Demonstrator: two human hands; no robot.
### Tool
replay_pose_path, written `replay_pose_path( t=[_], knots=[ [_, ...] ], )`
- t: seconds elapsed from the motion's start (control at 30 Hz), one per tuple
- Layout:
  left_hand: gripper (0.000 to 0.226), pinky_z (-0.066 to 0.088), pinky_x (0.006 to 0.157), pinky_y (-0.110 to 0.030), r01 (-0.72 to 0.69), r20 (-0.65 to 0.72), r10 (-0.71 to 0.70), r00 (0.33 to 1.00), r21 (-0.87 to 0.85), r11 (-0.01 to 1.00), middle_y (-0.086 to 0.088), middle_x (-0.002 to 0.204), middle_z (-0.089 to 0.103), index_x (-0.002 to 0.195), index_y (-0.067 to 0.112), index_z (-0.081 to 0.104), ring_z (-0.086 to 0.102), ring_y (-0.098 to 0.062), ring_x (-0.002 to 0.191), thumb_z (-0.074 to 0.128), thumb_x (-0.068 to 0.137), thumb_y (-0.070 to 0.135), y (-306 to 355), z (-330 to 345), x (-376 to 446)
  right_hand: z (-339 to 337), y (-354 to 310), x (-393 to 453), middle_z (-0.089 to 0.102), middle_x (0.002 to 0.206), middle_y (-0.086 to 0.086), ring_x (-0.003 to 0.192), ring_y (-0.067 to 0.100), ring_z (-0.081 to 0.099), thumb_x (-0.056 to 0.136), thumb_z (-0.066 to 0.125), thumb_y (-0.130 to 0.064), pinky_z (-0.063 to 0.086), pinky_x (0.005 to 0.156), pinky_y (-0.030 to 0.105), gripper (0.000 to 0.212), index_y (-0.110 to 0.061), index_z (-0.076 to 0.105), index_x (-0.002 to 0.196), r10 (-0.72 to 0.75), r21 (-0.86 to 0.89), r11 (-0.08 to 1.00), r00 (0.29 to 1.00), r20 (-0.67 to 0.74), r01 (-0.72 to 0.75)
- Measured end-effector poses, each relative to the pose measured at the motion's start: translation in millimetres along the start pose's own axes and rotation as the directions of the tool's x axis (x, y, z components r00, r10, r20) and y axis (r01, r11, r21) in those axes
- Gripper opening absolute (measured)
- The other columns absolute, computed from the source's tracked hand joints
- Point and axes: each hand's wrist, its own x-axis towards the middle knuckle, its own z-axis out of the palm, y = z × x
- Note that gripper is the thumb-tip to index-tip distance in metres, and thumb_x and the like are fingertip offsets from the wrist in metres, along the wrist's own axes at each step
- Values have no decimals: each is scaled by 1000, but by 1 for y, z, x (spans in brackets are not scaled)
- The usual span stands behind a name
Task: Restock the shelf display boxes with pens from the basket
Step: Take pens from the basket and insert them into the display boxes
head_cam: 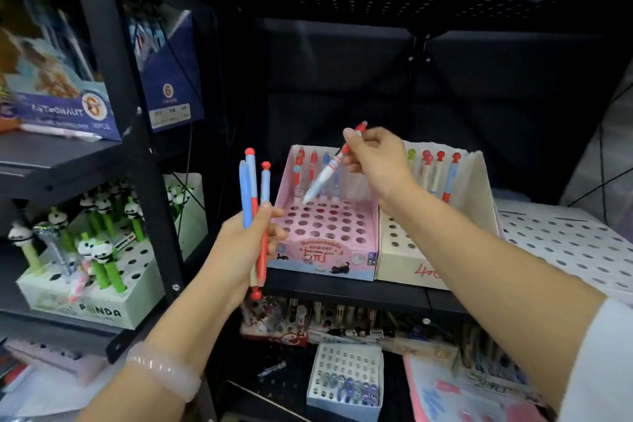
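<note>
My left hand grips a bunch of blue-and-red pens, held upright in front of the shelf. My right hand holds a single white-and-red pen, tilted with its tip down over the back rows of the pink display box. That box has a grid of holes; several pens stand in its back row, the front rows are bare. Beside it on the right stands a cream display box with several red-capped pens at its back. No basket is visible.
A black shelf post rises left of the pink box. A panda pen box sits on the lower left shelf. A white perforated tray lies at right. More pen boxes fill the shelf below, including a white one.
</note>
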Motion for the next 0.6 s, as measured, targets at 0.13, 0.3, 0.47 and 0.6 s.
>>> replay_pose_path(
  t=[0.13,0.3,0.47,0.6],
  knots=[
    [26,40,45,-17,-30,-144,58,988,187,982,5,64,65,87,17,62,45,-5,40,43,98,31,-6,-16,12,20,14,22,67,79,8,65,13,65,86,66,-26,55,64,27,18,-12,56,82,-142,-407,903,990,18,137],
    [28,41,50,-15,-30,-100,66,993,327,945,4,51,48,88,22,64,45,-2,41,40,97,35,-17,-18,15,37,30,30,66,82,8,78,22,64,87,64,-27,51,72,35,22,-6,58,92,-220,-542,814,974,49,211],
    [30,41,60,-24,-2,-82,32,996,344,939,3,50,46,86,22,63,46,-8,48,40,97,37,-19,-15,15,42,41,37,63,78,5,78,23,62,87,63,-28,45,65,29,21,-8,57,91,-191,-632,733,968,163,251],
    [29,40,50,-13,-19,-105,63,993,374,927,6,51,47,85,21,62,45,-1,42,40,97,36,-18,-13,14,49,54,33,64,86,7,84,25,60,87,62,-33,38,65,27,28,-7,57,97,-139,-695,672,965,221,256]
  ],
)
